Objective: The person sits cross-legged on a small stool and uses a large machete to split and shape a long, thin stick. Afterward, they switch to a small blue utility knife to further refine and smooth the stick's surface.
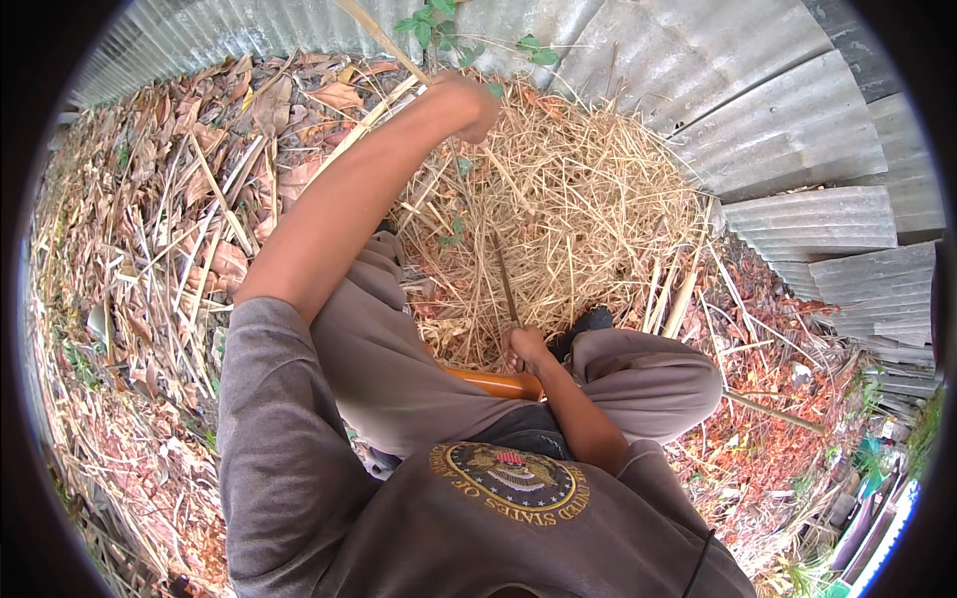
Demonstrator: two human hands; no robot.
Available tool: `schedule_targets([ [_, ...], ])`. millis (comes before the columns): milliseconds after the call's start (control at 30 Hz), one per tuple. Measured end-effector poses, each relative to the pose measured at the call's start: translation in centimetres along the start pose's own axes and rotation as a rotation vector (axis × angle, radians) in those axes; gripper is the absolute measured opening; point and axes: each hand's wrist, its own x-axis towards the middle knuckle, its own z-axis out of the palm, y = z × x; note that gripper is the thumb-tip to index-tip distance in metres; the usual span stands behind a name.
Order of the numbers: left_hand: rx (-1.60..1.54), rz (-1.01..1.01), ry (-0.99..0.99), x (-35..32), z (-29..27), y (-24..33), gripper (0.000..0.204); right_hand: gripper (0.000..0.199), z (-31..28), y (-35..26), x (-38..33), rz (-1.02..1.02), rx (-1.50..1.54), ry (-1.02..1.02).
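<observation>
Stretched far forward, my left hand [465, 106] is closed around a long pale bamboo strip [384, 38]. The strip runs from the far metal sheet through my fist, and its near end seems to slant down over the shavings. Close to my lap, my right hand [524, 349] is wrapped around a long, thin, dark knife-like tool [505, 274] that points away from me. Its grip is hidden in my fingers, and I cannot tell whether its tip touches the strip. Below both hands lies a heap of pale curled shavings [588, 199].
Corrugated metal sheets [788, 110] stand along the far and right sides. Dry leaves [269, 105] and loose strips cover the ground at left. My bent legs [648, 384] flank an orange-brown curved object [495, 384]. A stick [773, 411] juts out beyond my right knee.
</observation>
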Motion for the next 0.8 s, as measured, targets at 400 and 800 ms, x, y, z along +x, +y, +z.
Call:
schedule_targets([
  [400, 0.014, -0.001, -0.03, -0.8, -0.1, 1.7, 0.042, 0.005, -5.8, -4.8, -13.2, -0.505, -0.605, 0.304],
  [800, 0.148, 0.086, -0.154, 2.4, 2.2, 5.7, 0.028, 0.007, 0.6, -10.6, -12.2, -0.477, -0.037, 0.265],
])
